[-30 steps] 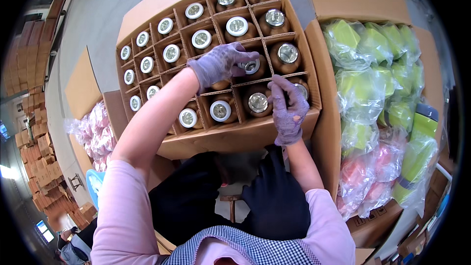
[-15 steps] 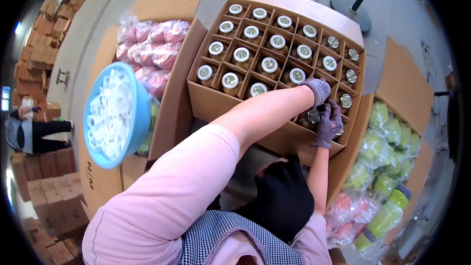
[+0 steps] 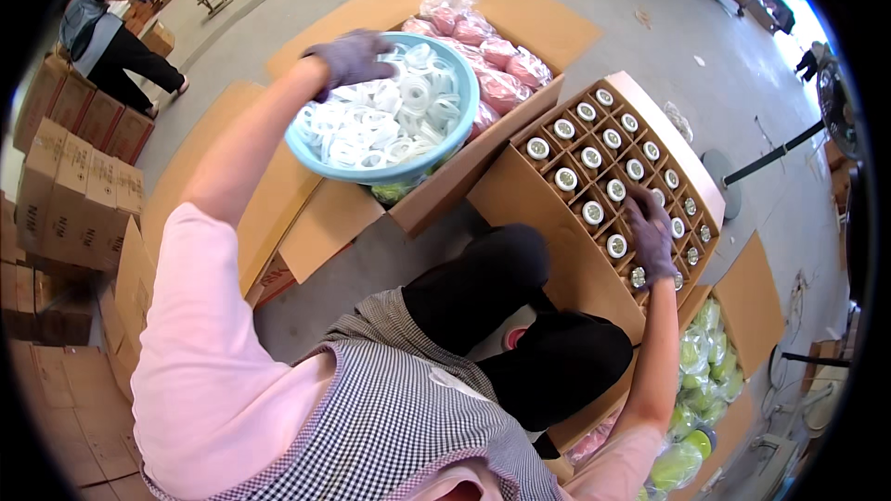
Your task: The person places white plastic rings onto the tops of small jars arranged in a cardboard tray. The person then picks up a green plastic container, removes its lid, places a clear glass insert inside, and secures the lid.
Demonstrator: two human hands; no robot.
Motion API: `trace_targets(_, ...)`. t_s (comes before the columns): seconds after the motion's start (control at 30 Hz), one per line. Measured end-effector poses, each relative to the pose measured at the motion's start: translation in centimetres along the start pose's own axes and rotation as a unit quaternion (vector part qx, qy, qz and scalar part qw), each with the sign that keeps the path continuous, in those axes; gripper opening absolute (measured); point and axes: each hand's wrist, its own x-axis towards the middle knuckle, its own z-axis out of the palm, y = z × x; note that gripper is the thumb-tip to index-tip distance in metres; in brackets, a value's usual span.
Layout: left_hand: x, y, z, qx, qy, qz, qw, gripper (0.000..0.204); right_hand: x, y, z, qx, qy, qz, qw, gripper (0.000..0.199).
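My left hand (image 3: 355, 60), in a grey-purple glove, hovers over the near-left rim of a light blue basin (image 3: 471, 97). Its fingers are spread, with nothing visible in them. White translucent plastic rings (image 3: 394, 121) fill the basin in a loose heap. On the right, my gloved right hand (image 3: 647, 232) reaches over a divided carton (image 3: 520, 195), fingers apart and bent slightly down among the bottle tops. Upright bottles (image 3: 616, 190) stand in its cells. Most tops carry a white ring; several along the right side (image 3: 692, 256) show bare shiny tops. Whether the right fingertips touch a bottle is hidden.
Beneath the basin, an open carton (image 3: 427, 213) holds pink items (image 3: 497, 88) in clear bags. Bagged green bottles (image 3: 710, 353) fill another carton at the lower right. A fan stand (image 3: 775, 153) is beyond. Stacked boxes (image 3: 79, 186) and another person (image 3: 111, 46) are at left.
The view has swung left. My left hand has left the bottle carton and come over the basin. My right hand remains at the carton, now above the tops of its bottles.
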Motion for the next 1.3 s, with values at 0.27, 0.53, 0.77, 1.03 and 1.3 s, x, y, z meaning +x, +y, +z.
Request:
trace_targets(0.27,-10.2,-7.4,10.7,-0.426,0.067,-0.022,0.902,0.05,11.7,-21.8,19.8,-0.178,-0.243,-0.305,0.903,0.071)
trace_targets(0.53,-16.8,-5.3,14.4,-0.432,0.183,0.075,0.88,0.03,16.5,-25.6,32.5,-0.445,-0.277,-0.225,0.821,0.066)
trace_targets(0.77,-16.7,-6.2,16.0,-0.421,0.256,0.099,0.865,0.024,17.9,-24.2,33.8,-0.395,-0.286,-0.249,0.837,0.042)
trace_targets(1.03,-17.8,-7.7,15.1,-0.438,0.305,0.035,0.845,0.023,17.8,-24.7,29.3,0.002,-0.242,-0.204,0.949,0.043)
trace_targets(1.3,-13.3,-5.3,8.8,-0.531,0.335,0.01,0.778,0.043,14.6,-25.3,27.7,0.611,-0.403,-0.07,0.678,0.04)
